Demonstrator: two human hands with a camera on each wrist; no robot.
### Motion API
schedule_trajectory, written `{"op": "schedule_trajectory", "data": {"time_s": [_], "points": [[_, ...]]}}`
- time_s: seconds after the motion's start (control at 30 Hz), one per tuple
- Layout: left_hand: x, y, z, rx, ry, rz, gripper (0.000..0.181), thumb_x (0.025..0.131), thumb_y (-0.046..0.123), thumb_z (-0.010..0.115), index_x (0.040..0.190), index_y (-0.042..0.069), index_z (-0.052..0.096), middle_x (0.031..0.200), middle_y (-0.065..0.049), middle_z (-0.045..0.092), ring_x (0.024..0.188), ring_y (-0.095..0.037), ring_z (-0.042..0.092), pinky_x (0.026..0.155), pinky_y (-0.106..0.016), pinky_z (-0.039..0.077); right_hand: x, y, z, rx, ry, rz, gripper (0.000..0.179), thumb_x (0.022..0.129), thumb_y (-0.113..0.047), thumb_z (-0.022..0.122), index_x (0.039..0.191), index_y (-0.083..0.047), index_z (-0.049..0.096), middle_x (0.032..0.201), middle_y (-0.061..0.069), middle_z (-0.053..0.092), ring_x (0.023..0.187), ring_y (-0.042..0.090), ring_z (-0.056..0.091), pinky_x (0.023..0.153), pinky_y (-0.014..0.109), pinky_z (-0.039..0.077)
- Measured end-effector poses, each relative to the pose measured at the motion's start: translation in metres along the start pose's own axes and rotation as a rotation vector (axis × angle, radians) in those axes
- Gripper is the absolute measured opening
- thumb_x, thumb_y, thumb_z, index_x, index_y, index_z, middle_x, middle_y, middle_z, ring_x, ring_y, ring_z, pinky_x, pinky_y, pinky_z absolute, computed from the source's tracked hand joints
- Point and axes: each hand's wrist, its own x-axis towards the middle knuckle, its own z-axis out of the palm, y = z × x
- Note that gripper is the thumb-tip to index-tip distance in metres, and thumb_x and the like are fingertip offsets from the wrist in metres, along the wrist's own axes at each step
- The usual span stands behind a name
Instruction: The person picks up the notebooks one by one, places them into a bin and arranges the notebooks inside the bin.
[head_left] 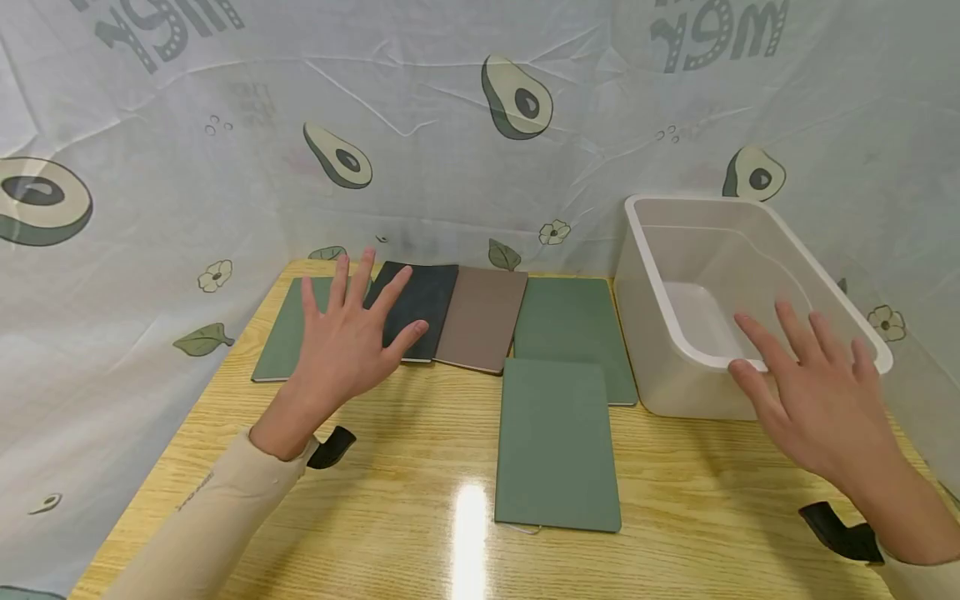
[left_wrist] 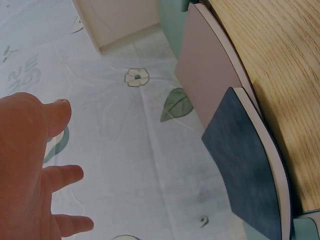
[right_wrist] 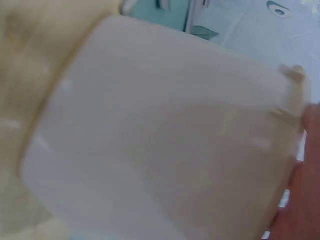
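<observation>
My left hand (head_left: 348, 337), fingers spread, hovers over a green notebook (head_left: 281, 333) and a dark blue notebook (head_left: 423, 300) at the table's back left. Beside these lies a brown notebook (head_left: 483, 321), also seen in the left wrist view. Further right is a second green notebook (head_left: 570, 321), partly covered by a third green notebook (head_left: 557, 446) nearer the front. My right hand (head_left: 825, 400) is spread in front of the white bin (head_left: 697, 387), overlapping its near rim in the head view. Neither hand holds anything. The right wrist view is blurred and mostly filled by the bin's outer wall.
The wooden table (head_left: 375, 500) shows a bright light reflection at its front. A white cloth (head_left: 420, 92) printed with avocados hangs behind and at both sides. The bin stands at the back right, close against the second green notebook. Black straps sit at both wrists.
</observation>
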Motion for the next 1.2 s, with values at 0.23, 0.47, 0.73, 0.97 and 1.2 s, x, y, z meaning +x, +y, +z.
{"op": "schedule_trajectory", "data": {"time_s": [0.23, 0.47, 0.73, 0.97, 1.2], "points": [[-0.001, -0.001, 0.0, -0.007, 0.001, -0.003, 0.076, 0.105, 0.06, 0.057, 0.169, 0.029, 0.031, 0.18, -0.017, 0.009, 0.165, -0.049, 0.005, 0.122, -0.084, 0.001, -0.018, 0.002, 0.016, 0.065, 0.156, 0.033, 0.056, 0.115, -0.044, 0.039, 0.166, -0.019, 0.039, 0.173, 0.023, 0.029, 0.16, 0.051, 0.021, 0.127, 0.075, 0.005], [-0.001, 0.0, -0.004, -0.005, -0.01, -0.005, 0.076, 0.106, 0.059, 0.056, 0.17, 0.029, 0.029, 0.18, -0.017, 0.009, 0.166, -0.047, 0.004, 0.122, -0.083, 0.003, -0.025, 0.001, 0.039, 0.165, 0.521, -0.036, 0.061, 0.111, -0.054, 0.043, 0.149, -0.011, 0.062, 0.157, 0.025, 0.053, 0.151, 0.05, 0.043, 0.127, 0.071, 0.022], [0.0, -0.001, -0.005, -0.023, 0.017, -0.005, 0.074, 0.107, 0.057, 0.056, 0.169, 0.028, 0.03, 0.179, -0.018, 0.01, 0.166, -0.047, 0.008, 0.124, -0.081, 0.007, -0.018, -0.007, 0.05, 0.217, 0.81, -0.067, 0.054, 0.108, -0.05, 0.057, 0.129, -0.004, 0.076, 0.136, 0.027, 0.069, 0.136, 0.048, 0.06, 0.124, 0.065, 0.036], [-0.002, -0.004, 0.0, -0.063, 0.063, -0.011, 0.071, 0.107, 0.051, 0.059, 0.168, 0.025, 0.034, 0.178, -0.019, 0.015, 0.164, -0.046, 0.014, 0.125, -0.077, 0.014, -0.012, -0.013, 0.05, 0.282, 0.962, -0.052, 0.048, 0.102, -0.051, 0.068, 0.12, -0.008, 0.082, 0.123, 0.022, 0.076, 0.125, 0.043, 0.069, 0.12, 0.052, 0.046], [-0.004, -0.016, 0.005, -0.088, 0.183, -0.007, 0.067, 0.104, 0.042, 0.067, 0.162, 0.016, 0.045, 0.174, -0.026, 0.022, 0.158, -0.053, 0.028, 0.12, -0.072, 0.031, -0.01, -0.011, 0.056, 0.338, 1.032, -0.052, 0.044, 0.098, -0.047, 0.075, 0.117, -0.008, 0.083, 0.12, 0.019, 0.078, 0.116, 0.047, 0.072, 0.117, 0.038, 0.049]]}}
